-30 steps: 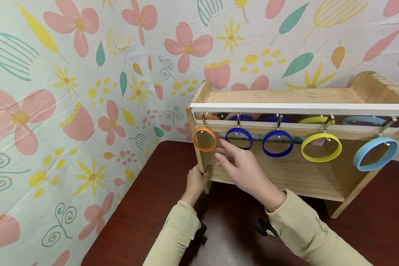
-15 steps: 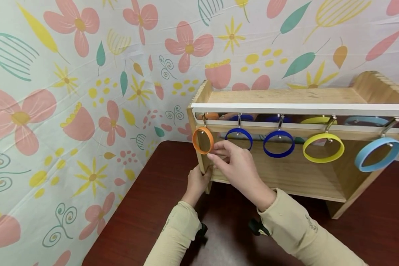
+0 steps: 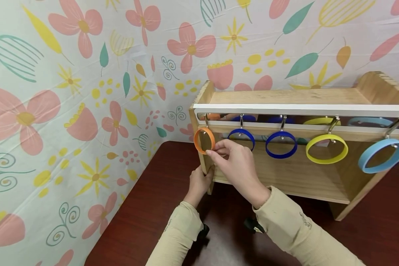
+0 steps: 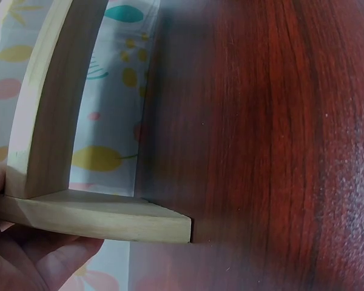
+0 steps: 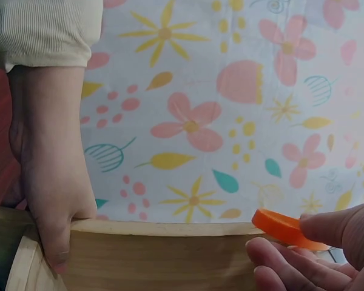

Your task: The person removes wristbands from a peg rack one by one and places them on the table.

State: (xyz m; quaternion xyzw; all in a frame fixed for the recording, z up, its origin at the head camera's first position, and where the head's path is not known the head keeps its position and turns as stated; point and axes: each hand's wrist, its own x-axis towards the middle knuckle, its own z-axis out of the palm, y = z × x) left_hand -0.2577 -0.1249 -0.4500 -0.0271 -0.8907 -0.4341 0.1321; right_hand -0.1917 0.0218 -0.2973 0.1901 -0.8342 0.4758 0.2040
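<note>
Floral-print fabric point(image 3: 173, 92) covered the background on both sides of the corner, showing pink, yellow and green motifs on white. In front of it, a wooden rack point(image 3: 306, 181) stood upright on a dark red-brown table point(image 3: 136, 199) with visible grain. Along the upper front of the rack ran a white rail point(image 3: 299, 108), and five metal hooks point(image 3: 282, 123) projected in a row below it. Each hook carried one ring; from the left of the head view, these were the orange ring point(image 3: 213, 140), the first dark blue ring point(image 3: 241, 130), the second dark blue ring point(image 3: 281, 156), the yellow ring point(image 3: 326, 161) and the light blue ring point(image 3: 369, 170). The orange ring was located at the leftmost hook, before the side panel point(image 3: 203, 162) of the rack. The right hand point(image 3: 236, 162) pinched the lower right part of the orange ring, with thumb and fingers on opposite faces of the band, and partly covered the first dark blue ring. The left hand point(image 3: 199, 181) gripped the front edge of the side panel, below the orange ring. Beige sleeves point(image 3: 179, 229) covered both forearms
</note>
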